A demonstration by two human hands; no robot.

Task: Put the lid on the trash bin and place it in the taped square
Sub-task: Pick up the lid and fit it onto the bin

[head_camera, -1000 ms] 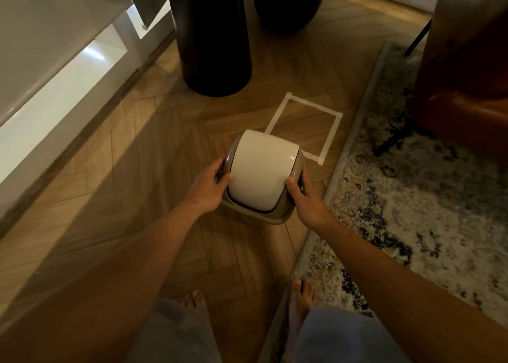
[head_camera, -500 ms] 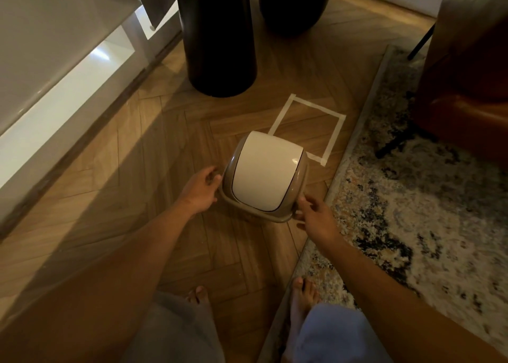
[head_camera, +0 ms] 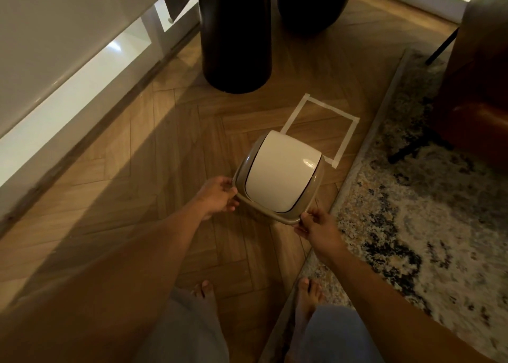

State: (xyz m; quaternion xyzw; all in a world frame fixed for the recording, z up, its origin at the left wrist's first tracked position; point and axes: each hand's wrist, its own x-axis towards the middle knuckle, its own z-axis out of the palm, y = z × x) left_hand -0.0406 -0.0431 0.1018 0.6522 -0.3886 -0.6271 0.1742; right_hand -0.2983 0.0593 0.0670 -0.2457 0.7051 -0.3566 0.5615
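A small beige trash bin stands on the wooden floor with its lid (head_camera: 280,174) on top, a white swing flap in a tan frame. My left hand (head_camera: 218,197) grips the lid's left rim. My right hand (head_camera: 316,225) pinches the rim at its near right corner. The bin's body is hidden under the lid. Just beyond it lies the taped square (head_camera: 320,105), its near left corner covered by the lid.
Two tall dark vases (head_camera: 233,35) stand behind the square. A patterned rug (head_camera: 428,206) borders the floor on the right, with a brown armchair (head_camera: 478,68) on it. A white cabinet (head_camera: 63,49) runs along the left. My bare feet (head_camera: 309,294) are below.
Both hands slid from the lid's sides down to its rim: the left let go and took hold again, the right moved to the near corner. The bin sits slightly turned.
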